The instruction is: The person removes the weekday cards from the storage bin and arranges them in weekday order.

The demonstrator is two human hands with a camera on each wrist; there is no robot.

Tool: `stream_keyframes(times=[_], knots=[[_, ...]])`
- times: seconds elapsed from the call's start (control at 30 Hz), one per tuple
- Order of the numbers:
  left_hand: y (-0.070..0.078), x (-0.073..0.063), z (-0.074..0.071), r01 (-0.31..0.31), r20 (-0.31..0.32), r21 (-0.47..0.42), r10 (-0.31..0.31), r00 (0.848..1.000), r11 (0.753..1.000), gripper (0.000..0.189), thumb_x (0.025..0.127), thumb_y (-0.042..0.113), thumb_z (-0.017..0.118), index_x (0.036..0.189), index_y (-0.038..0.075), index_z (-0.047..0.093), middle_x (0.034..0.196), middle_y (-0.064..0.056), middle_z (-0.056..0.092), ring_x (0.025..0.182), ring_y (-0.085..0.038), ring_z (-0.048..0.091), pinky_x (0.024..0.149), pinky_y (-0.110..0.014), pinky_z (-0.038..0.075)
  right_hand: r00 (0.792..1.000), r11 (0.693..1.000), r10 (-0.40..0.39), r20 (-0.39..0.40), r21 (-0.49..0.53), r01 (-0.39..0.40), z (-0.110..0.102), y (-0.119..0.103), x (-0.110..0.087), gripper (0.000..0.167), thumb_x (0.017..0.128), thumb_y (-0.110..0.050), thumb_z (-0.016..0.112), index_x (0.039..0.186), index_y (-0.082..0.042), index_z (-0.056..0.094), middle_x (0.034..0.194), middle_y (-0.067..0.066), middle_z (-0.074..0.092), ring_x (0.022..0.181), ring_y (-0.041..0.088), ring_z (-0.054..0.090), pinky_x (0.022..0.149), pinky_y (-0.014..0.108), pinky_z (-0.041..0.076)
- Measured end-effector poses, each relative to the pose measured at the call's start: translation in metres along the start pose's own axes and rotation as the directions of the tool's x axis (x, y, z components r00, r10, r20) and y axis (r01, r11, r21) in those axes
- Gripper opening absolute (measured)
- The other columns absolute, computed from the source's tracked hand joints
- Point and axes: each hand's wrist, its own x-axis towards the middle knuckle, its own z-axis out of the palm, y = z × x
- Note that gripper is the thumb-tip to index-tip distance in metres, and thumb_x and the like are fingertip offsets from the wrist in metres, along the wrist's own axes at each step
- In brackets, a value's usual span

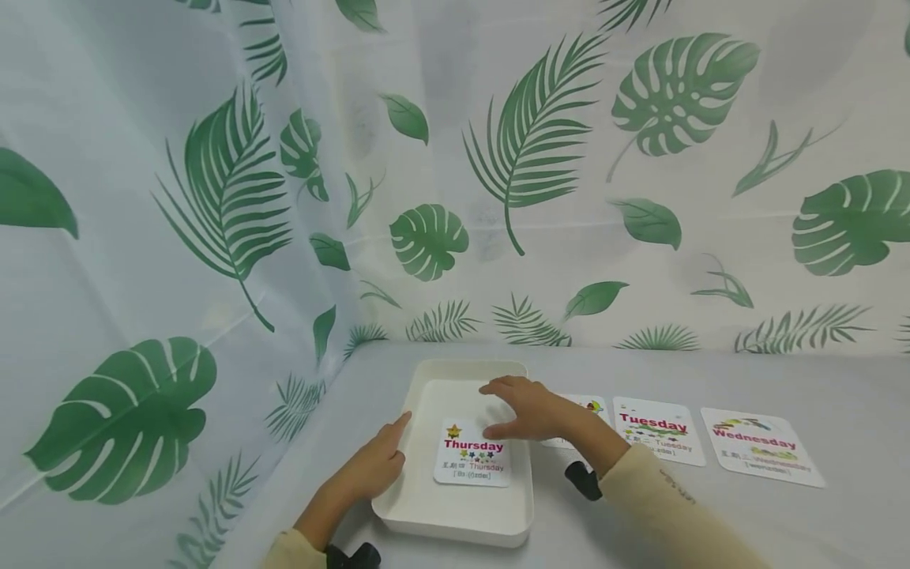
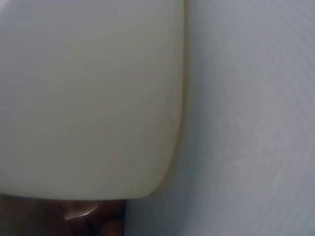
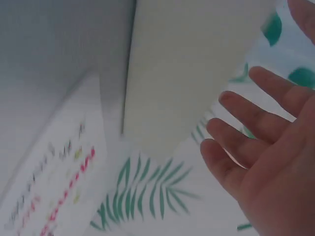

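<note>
A shallow white tray (image 1: pixel 455 518) stands on the table in the head view, with a white "Thursday" card (image 1: pixel 472 466) lying inside it. My left hand (image 1: pixel 377 462) holds the tray's left wall, its thumb and index finger at the rim. The left wrist view shows the tray wall (image 2: pixel 98 108) close up and only a dark bit of the fingers. Over the tray's right side, my right hand (image 1: pixel 529 409) hovers with spread fingers and holds nothing. Its separated fingers also show in the right wrist view, beside the outside of the tray (image 3: pixel 182 64).
Right of the tray lie a "Tuesday" card (image 1: pixel 657 431), a "Wednesday" card (image 1: pixel 761 446) and a further card (image 1: pixel 593 405) partly hidden by the right hand. A leaf-patterned curtain (image 1: pixel 455 158) rises behind the table and along its left side.
</note>
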Motion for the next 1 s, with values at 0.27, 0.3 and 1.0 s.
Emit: stream_keyframes(times=[0.27,0.3,1.0], knots=[[0.003,0.001,0.001,-0.003,0.004,0.004,0.003,1.000,1.000,0.057,0.089,0.006,0.036,0.143,0.001,0.023,0.140,-0.024,0.035,0.131,-0.040,0.032,0.106,-0.055,0.027,0.993,0.989,0.016,0.117,-0.146,0.001,0.023,-0.012,0.000,0.083,0.065,-0.054,0.072,0.134,-0.016,0.044,0.134,0.006,0.048,0.129,0.027,0.037,0.106,0.049,0.024],[0.003,0.001,0.001,-0.007,0.003,0.005,0.006,1.000,1.000,0.056,0.089,0.006,0.036,0.143,0.001,0.023,0.139,-0.024,0.035,0.131,-0.040,0.033,0.106,-0.055,0.027,0.992,0.987,0.016,0.124,-0.161,0.004,0.024,-0.012,0.000,0.086,0.064,-0.055,0.073,0.135,-0.016,0.043,0.134,0.006,0.048,0.129,0.027,0.037,0.106,0.049,0.024],[0.001,0.001,0.001,0.007,-0.001,-0.007,-0.007,1.000,1.000,0.056,0.089,0.007,0.035,0.143,0.001,0.023,0.140,-0.024,0.034,0.131,-0.040,0.031,0.106,-0.055,0.027,0.993,0.965,-0.032,0.113,-0.254,0.060,0.029,-0.015,-0.002,0.083,0.064,-0.052,0.074,0.134,-0.019,0.044,0.128,0.004,0.054,0.123,0.024,0.043,0.107,0.052,0.020]])
